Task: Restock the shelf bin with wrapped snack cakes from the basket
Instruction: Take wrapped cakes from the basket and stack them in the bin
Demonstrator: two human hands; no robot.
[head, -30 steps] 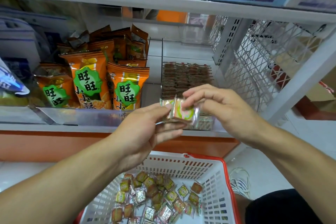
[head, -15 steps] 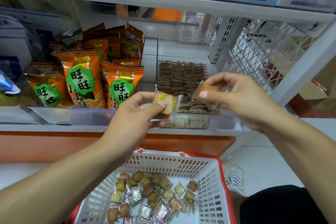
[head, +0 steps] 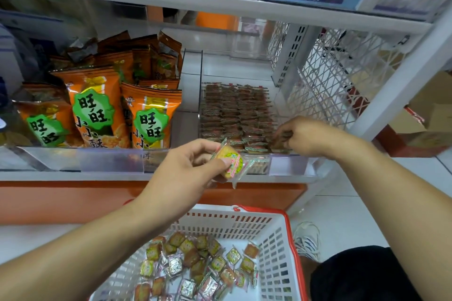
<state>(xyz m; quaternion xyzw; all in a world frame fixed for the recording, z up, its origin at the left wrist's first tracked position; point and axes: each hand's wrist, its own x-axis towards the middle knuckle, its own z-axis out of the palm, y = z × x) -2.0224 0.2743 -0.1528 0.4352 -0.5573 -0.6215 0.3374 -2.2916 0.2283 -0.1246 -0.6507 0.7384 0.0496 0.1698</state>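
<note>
The left hand (head: 186, 173) pinches one wrapped snack cake (head: 231, 162) between thumb and curled fingers, holding it just in front of the clear front lip of the shelf bin (head: 288, 166). Beyond that grip, the bin holds tight rows of wrapped cakes (head: 234, 115) filling its front half, with bare white shelf behind them.

The right hand (head: 303, 137) reaches over the lip into the bin's front right corner, fingers curled down onto a cake (head: 281, 140) at the end of the nearest row; blur hides whether the grip is clamped on it or merely touching.

Left of the left hand's grip, past a clear divider, orange snack bags (head: 149, 115) stand upright, close beside the bin. Right of the right hand, a white lattice panel (head: 337, 76) and a slotted upright wall off the shelf end.

Below both hands sits the white basket (head: 276, 239) with a red rim, loose wrapped cakes (head: 195, 264) scattered over its bottom. A sneaker (head: 308, 239) shows on the floor just right of the basket.
</note>
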